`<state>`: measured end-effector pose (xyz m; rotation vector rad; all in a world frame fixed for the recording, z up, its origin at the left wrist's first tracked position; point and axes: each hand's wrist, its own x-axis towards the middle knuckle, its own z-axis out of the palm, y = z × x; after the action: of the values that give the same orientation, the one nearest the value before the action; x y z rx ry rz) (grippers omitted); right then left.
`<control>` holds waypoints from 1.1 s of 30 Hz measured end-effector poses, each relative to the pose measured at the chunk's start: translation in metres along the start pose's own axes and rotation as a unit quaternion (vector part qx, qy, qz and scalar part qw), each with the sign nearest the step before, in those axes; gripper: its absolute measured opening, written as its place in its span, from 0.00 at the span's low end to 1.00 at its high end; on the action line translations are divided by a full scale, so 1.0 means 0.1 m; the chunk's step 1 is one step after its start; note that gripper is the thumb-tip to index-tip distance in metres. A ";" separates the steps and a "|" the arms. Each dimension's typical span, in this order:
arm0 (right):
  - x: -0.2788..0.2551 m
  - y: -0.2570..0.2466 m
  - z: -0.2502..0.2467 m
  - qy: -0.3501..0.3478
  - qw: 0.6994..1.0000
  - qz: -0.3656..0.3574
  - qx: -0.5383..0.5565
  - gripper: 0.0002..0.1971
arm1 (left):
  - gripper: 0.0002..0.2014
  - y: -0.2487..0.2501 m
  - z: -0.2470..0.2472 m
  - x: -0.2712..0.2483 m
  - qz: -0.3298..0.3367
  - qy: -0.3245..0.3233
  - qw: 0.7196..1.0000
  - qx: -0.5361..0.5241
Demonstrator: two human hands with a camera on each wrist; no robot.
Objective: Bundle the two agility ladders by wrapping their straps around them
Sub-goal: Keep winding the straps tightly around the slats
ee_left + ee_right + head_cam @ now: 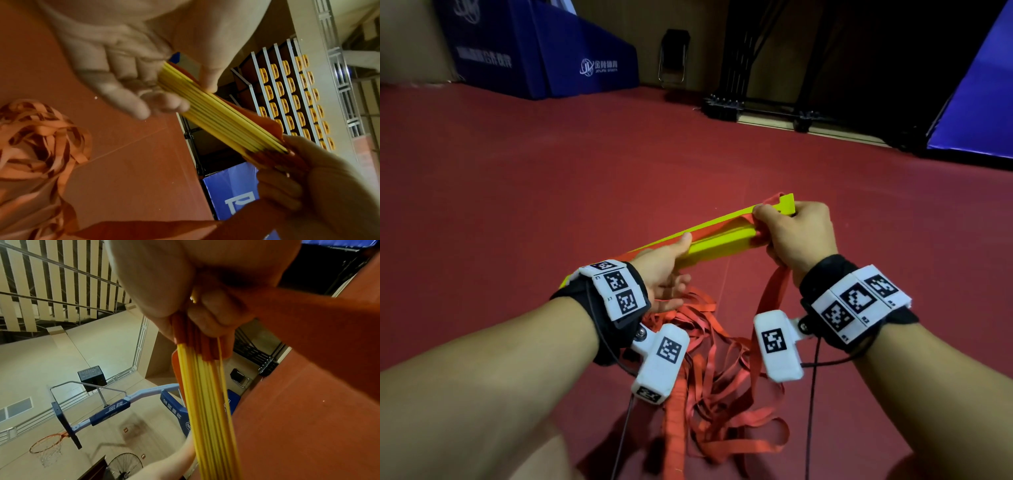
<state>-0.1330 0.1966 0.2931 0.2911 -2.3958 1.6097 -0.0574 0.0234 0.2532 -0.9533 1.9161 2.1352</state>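
We hold the stack of flat yellow plastic ladder rungs (722, 236) level above the red floor (517, 205). Left hand (664, 270) pinches its near end, thumb on top, to keep it square. Right hand (796, 236) grips the far end, fingers curled round rungs and red webbing straps (722, 359), pinning the wrap's start. Loose straps hang below the stack.
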 end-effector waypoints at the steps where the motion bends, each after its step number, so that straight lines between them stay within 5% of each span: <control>1: 0.01 0.01 -0.02 0.004 1.000 0.004 -0.008 0.11 | 0.28 0.02 -0.01 -0.01 0.012 0.008 1.000 0.027; 5: 0.00 0.07 -0.05 -0.013 0.998 0.036 -0.057 0.18 | 0.28 0.05 0.00 -0.03 0.113 0.015 0.991 0.071; 11: -0.10 0.04 0.02 -0.110 0.984 0.054 -0.127 0.18 | 0.06 0.00 0.16 -0.12 0.286 -0.012 0.955 0.073; 19: -0.20 -0.10 0.03 -0.179 0.969 0.044 -0.167 0.18 | 0.20 -0.04 0.18 -0.12 0.300 -0.197 0.930 0.077; 24: -0.27 -0.19 0.06 -0.214 0.962 0.015 -0.169 0.18 | 0.60 -0.09 0.17 -0.09 0.329 -0.124 0.880 0.318; 26: -0.29 -0.21 0.05 -0.220 0.960 0.001 -0.172 0.21 | 0.53 -0.09 0.19 -0.10 0.330 -0.086 0.874 0.347; 29: -0.31 -0.23 0.01 -0.226 0.960 -0.030 -0.159 0.27 | 0.27 -0.08 0.20 -0.10 0.330 -0.054 0.878 0.343; 33: -0.32 -0.31 -0.12 -0.200 0.962 -0.111 -0.153 0.27 | 0.30 -0.10 0.16 -0.08 0.334 -0.044 0.886 0.318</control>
<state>-0.0926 0.1967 0.3150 0.8602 -2.7318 1.1459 -0.0519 0.0427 0.2494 -0.0571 2.8892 1.4899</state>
